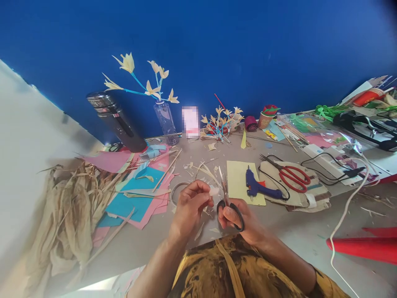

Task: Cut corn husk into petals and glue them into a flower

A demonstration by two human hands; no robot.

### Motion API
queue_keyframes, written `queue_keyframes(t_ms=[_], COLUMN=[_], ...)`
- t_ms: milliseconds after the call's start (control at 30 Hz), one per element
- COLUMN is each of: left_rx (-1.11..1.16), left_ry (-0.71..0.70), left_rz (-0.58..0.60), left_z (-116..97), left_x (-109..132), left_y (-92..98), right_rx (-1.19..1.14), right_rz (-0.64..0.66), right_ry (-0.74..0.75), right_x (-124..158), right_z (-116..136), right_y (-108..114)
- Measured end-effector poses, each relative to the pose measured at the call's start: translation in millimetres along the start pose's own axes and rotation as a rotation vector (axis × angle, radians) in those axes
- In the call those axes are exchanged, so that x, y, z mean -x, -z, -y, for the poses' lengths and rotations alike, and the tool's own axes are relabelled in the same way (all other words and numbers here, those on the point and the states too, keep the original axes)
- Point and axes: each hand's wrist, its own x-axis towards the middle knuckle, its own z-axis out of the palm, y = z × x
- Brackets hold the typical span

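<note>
Pinching a small pale piece (214,191) between the thumb and fingers of my left hand (190,203), I have that hand nearly closed above the surface (192,152). My right hand (241,212) is curled around the black handles of a pair of scissors (225,192), blades pointing up and away from me, just beside the pale piece; I cannot tell whether they touch it. Pale scraps (214,229) lie scattered around my hands. To the right, a blue glue gun (262,188) lies partly on a yellow sheet (237,178), near red-handled scissors (294,178) on a cloth (297,199). To the left, a blue sheet (133,207) covers part of some pink sheets (158,207), beside dried husks (70,223).
</note>
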Motion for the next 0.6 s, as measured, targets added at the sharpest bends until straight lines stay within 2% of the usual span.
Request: queue_keyframes(t_ms=[167,300,467,600], left_rx=[0.051,0.036,-0.035,-0.077], left_ry=[0.112,0.139,0.093,0.018], left_rz=[0.111,0.159,0.099,0.075], left_z=[-5.2,-11.6,-15.2,-13.2], left_x=[-1.2,-1.3,-2.7,-5.4], left_y=[2.8,1.7,4.7,9.8], right_rx=[0.003,0.028,0.053,0.058], right_rz=[0.058,0.144,0.338,0.399], right_ry=[-0.023,-0.043,-0.096,-0.179], right_x=[4.4,8.2,13.2,15.1], right_z=[7.0,16.6,23.6,23.2], right_y=[9.5,18.5,28.0,32.4])
